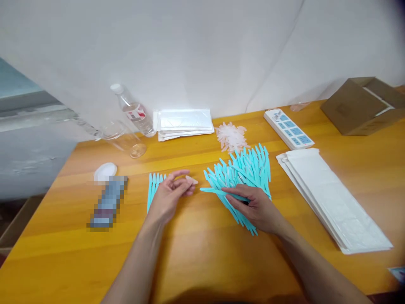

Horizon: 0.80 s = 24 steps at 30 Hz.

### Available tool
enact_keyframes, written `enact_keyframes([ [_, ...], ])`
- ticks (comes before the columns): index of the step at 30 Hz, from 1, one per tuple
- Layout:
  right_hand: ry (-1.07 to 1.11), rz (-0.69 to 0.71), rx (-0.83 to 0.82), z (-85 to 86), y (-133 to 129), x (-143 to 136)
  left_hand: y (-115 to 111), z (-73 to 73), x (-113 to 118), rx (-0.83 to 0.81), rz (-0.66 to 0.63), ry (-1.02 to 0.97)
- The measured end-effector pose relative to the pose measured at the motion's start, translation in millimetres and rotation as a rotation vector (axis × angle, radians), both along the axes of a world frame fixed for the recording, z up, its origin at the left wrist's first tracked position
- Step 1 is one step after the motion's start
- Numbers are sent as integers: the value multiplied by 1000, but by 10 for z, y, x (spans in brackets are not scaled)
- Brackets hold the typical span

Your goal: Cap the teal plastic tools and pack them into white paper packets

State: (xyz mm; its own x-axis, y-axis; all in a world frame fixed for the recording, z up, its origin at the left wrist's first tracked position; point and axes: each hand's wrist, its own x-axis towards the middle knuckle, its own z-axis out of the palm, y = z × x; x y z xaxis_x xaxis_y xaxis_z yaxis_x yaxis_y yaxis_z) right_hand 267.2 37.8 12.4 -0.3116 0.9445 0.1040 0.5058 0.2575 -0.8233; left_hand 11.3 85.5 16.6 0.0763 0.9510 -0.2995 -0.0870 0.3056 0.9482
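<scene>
My left hand pinches a small pale pink cap between thumb and fingers, just right of a short row of teal plastic sticks lying side by side. My right hand rests on a big heap of the same teal sticks and grips one teal stick, whose tip points left toward the cap. A pile of loose pink caps lies behind the heap.
On the wooden table lie stacks of white pouches at the right and more pouches at the back. A tipped clear bottle, a white lid, a power strip and a cardboard box are around them.
</scene>
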Motion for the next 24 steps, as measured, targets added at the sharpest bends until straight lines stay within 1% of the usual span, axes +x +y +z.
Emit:
enact_keyframes([
  [2, -4, 46, 2, 6, -11, -69, -364, -83, -87, -45, 165, -43],
  [3, -8, 63, -3, 10, -20, -103, -499, -120, -101, -59, 220, -47],
  [4, -12, 79, -9, 16, -31, -135, -602, -150, -102, -68, 252, -45],
  [6, -25, 105, -22, 36, -57, -183, -724, -182, -85, -67, 273, -37],
  [11, -33, 154, -33, 107, -103, -209, -793, -161, -20, -61, 262, -42],
  [14, -27, 173, -39, 105, -122, -258, -840, -153, 78, -89, 237, -63],
  [16, 5, 161, -43, 66, -163, -365, -891, -164, 171, -112, 279, -131],
  [18, 68, 107, -39, 7, -237, -531, -932, -189, 247, -136, 362, -222],
  [20, 126, 51, -33, -55, -336, -716, -933, -217, 251, -139, 414, -250],
  [22, 89, 49, -40, -104, -434, -867, -874, -240, 160, -116, 368, -131],
  [24, -27, 67, -56, -133, -506, -951, -761, -256, -1, -71, 279, 113],
])
